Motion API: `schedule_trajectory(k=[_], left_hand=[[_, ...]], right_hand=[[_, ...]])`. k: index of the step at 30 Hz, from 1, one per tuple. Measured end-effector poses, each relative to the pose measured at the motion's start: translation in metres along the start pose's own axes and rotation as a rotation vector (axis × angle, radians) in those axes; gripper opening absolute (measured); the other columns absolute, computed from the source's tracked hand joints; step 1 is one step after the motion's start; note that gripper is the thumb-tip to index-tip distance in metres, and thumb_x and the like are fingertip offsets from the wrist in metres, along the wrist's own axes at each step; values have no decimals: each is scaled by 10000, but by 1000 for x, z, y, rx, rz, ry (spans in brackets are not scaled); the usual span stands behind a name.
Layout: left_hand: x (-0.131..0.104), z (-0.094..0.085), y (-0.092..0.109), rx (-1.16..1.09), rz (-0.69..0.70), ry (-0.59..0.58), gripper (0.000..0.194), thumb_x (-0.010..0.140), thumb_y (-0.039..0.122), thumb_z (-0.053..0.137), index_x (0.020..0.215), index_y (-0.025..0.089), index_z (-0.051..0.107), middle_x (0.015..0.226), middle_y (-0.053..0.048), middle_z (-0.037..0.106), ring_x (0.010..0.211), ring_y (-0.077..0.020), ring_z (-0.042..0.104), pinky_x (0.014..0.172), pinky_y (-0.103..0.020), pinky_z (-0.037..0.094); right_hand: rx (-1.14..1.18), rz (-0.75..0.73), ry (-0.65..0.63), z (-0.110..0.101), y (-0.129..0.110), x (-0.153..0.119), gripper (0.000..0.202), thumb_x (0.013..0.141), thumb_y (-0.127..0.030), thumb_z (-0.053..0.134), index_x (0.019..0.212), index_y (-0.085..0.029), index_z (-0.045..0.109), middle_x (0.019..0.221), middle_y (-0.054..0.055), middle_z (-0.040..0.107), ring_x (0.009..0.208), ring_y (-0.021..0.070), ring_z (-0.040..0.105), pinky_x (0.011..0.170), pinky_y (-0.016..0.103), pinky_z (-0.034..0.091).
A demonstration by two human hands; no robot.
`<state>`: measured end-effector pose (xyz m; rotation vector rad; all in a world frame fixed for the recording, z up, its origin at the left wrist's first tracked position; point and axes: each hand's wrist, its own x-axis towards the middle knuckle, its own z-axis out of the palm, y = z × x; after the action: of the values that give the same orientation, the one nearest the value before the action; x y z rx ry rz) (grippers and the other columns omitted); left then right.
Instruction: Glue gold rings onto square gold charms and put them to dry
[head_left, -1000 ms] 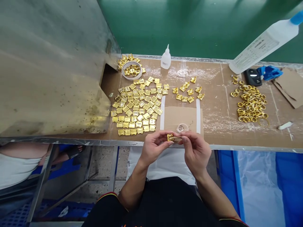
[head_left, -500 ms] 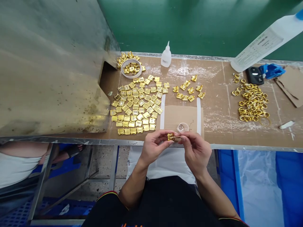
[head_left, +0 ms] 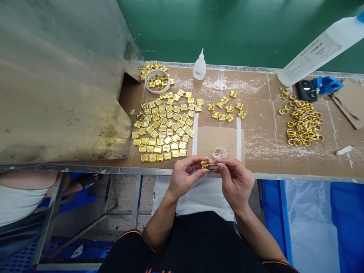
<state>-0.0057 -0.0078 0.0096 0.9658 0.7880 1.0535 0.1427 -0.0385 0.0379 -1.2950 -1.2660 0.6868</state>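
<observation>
Near the table's front edge, my left hand [head_left: 186, 175] pinches a small gold square piece [head_left: 204, 164] between thumb and fingers. From the right, my right hand [head_left: 235, 180] grips tweezers [head_left: 212, 166], their tips at the gold piece. Its fingers partly cover the tool. Just beyond both hands sits a small clear round dish [head_left: 220, 152] on a cardboard pad [head_left: 214, 137]. Several similar gold pieces [head_left: 162, 128] lie in rows to the left. Behind the pad is a smaller group of gold pieces [head_left: 222, 101] with rings on them.
A white dropper bottle [head_left: 199, 68] stands at the back. A tape roll [head_left: 157, 82] rests among gold pieces. Gold rings [head_left: 304, 123] are heaped at right, near a large plastic bottle [head_left: 315, 51] and a black device [head_left: 306, 90]. A metal housing [head_left: 62, 83] borders the left side.
The camera view has shifted very slightly. Both hands keep the same hold at the same spot.
</observation>
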Motion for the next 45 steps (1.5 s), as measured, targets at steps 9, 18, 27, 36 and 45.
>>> schedule_trajectory(k=[9,18,27,36,45], left_hand=[[-1,-1,0,34,-15,19,301,815,308,849,1063,149,786,1016,-107,825,908,-216,802,839,-286,668],[-2,0,0,7,-14,20,260,820,252,842,1058,162,789,1019,-98,827,910,-205,803,835,-271,666],[-3,-2,-1,24,-38,37,281,808,280,854,1052,154,792,1014,-107,825,888,-201,798,826,-270,661],[-2,-1,-1,71,-44,39,306,816,326,841,1056,143,787,1015,-120,823,886,-219,797,824,-297,665],[-1,0,0,142,6,53,252,838,286,812,1048,147,793,1046,-130,822,878,-202,782,795,-270,649]], right_hand=[[-20,-36,2,0,5,-1,139,996,-147,638,1029,-249,726,915,4,811,730,149,780,655,231,661],[-92,-109,-17,-2,7,-2,133,1017,-166,605,1061,-249,700,922,18,794,681,151,759,610,250,651],[-120,-115,-40,-4,7,-2,123,1027,-170,580,1044,-241,679,919,22,773,662,139,747,570,221,641],[-117,-148,-93,-6,5,0,164,1001,-133,598,1049,-260,689,957,26,789,710,154,761,590,230,640],[-277,-235,52,-30,18,25,122,968,-162,666,948,-255,742,914,45,774,873,221,753,780,376,644]])
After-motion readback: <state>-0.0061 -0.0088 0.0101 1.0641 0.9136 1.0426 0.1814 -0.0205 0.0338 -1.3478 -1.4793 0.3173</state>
